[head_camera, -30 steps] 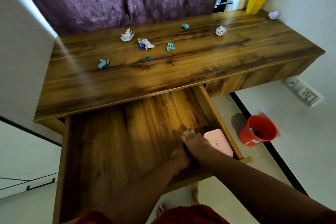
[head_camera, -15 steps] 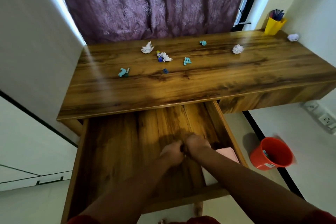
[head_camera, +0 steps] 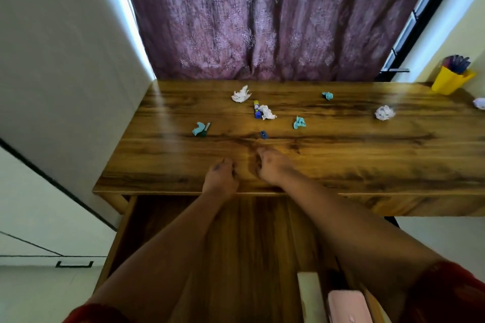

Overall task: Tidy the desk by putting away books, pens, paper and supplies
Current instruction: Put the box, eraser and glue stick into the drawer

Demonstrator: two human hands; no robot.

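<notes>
head | left hand (head_camera: pixel 220 178) and right hand (head_camera: pixel 270 166) above desk (head_camera: pixel 341 155) front edge, fingers loosely curled, holding nothing | crumpled paper (head_camera: pixel 241 94), glue stick (head_camera: pixel 257 110), blue sharpener (head_camera: pixel 263 134) lie further back | drawer (head_camera: pixel 252 244) open below, pink case (head_camera: pixel 347 305) inside

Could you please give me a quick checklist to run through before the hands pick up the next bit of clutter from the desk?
1. Left hand free, fingers loosely curled, holding nothing: ok.
2. Right hand free: cannot tell, curled fingers hide the palm.
3. Drawer open to receive supplies: ok.
4. Nearest item, small blue piece, unobstructed just beyond the right hand: ok.
5. Glue stick separate from paper: not ok, a white crumpled paper lies against it.
6. Desk tidy: not ok, scraps remain.
</notes>
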